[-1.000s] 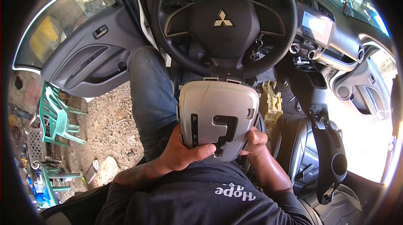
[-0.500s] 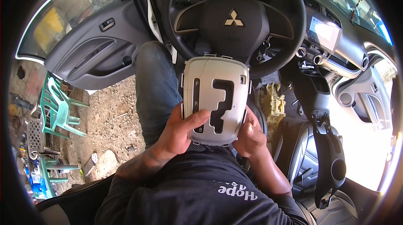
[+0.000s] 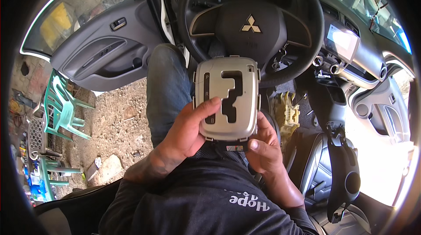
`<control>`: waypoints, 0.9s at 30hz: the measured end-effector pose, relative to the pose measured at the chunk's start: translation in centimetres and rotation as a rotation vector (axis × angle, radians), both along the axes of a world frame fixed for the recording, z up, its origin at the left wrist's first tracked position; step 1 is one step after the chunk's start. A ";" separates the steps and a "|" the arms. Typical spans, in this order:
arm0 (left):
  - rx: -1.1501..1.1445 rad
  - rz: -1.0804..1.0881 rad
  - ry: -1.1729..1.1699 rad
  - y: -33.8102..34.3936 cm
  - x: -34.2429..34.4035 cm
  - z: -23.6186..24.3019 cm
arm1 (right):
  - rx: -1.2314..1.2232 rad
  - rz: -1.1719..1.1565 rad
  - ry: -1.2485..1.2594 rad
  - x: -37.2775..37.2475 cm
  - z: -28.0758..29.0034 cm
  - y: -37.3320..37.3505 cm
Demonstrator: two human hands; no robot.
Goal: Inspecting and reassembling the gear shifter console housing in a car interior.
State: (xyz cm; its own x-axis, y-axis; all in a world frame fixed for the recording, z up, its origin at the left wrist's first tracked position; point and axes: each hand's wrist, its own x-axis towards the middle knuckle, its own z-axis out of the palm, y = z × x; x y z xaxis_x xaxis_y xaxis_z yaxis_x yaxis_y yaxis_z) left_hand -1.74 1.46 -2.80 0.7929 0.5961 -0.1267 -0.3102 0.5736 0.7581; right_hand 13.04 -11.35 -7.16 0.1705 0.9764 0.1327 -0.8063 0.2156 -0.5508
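Observation:
Between my hands, above my lap, is a silver gear shift panel [image 3: 212, 132] with a dark zigzag slot and clips around its rim. My left hand [image 3: 188, 129] wraps its left edge, thumb lying across the front face. My right hand [image 3: 264, 147] grips the lower right corner from the side and below. A dark part with a small label shows under the panel's lower edge, next to my right thumb. My fingers behind the panel are hidden.
The steering wheel [image 3: 320, 33] stands just beyond the panel, keys hanging at its right. A detached black centre console [image 3: 346, 160] lies to the right, beside a yellowish bracket [image 3: 289, 112]. The open car door [image 3: 101, 55] and green plastic chairs [image 3: 63, 103] are at left.
The panel has tilted, its lower edge rising so a dark part beneath shows. My right thumb has moved down off the panel's side edge. The whole view has shifted slightly.

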 end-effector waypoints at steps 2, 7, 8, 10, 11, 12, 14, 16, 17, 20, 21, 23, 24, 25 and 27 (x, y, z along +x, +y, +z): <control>0.105 0.035 0.010 -0.7 -0.3 0.6 | 0.004 0.001 -0.067 0.1 -0.6 -0.2; 0.464 0.058 0.041 -0.3 -1.2 -0.6 | 0.108 -0.016 -0.262 0.7 -0.8 -0.7; 0.469 0.051 0.035 -0.1 -1.4 -1.1 | 0.112 -0.025 -0.267 1.2 -0.5 -0.6; 0.569 -0.020 0.000 -0.2 -1.8 -1.9 | 0.149 -0.038 -0.240 2.7 -0.1 -0.7; 0.579 -0.020 -0.026 -0.6 -1.6 -2.1 | 0.049 -0.160 -0.353 3.2 0.0 -0.9; 0.576 -0.027 -0.028 -0.9 -1.6 -2.3 | 0.031 -0.213 -0.359 3.6 0.5 -1.0; 0.630 -0.081 0.015 -1.6 -2.1 -3.1 | 0.064 -0.316 -0.540 3.8 1.6 -1.3; 0.631 -0.096 0.055 -2.3 -2.4 -3.5 | 0.066 -0.298 -0.563 3.7 2.3 -1.9; 0.621 -0.107 0.055 -2.5 -2.3 -3.4 | 0.036 -0.391 -0.685 3.2 2.5 -2.1; 0.594 -0.081 0.061 -3.1 -2.1 -3.5 | 0.095 -0.743 -1.137 3.6 1.5 -2.1; 0.577 -0.043 0.065 -3.3 -2.0 -3.5 | 0.147 -0.860 -1.320 4.1 1.8 -2.2; 0.582 -0.030 0.088 -3.5 -2.0 -4.0 | 0.198 -0.973 -1.502 4.3 2.4 -2.5; 0.588 -0.016 0.109 -3.5 -2.1 -4.1 | 0.201 -0.954 -1.587 4.2 2.7 -2.7; 0.586 -0.018 0.110 -3.7 -2.1 -4.2 | 0.202 -0.934 -1.673 4.1 3.0 -2.9; 0.524 -0.020 0.145 -4.1 -2.0 -4.2 | 0.181 -0.900 -1.694 3.5 3.5 -3.1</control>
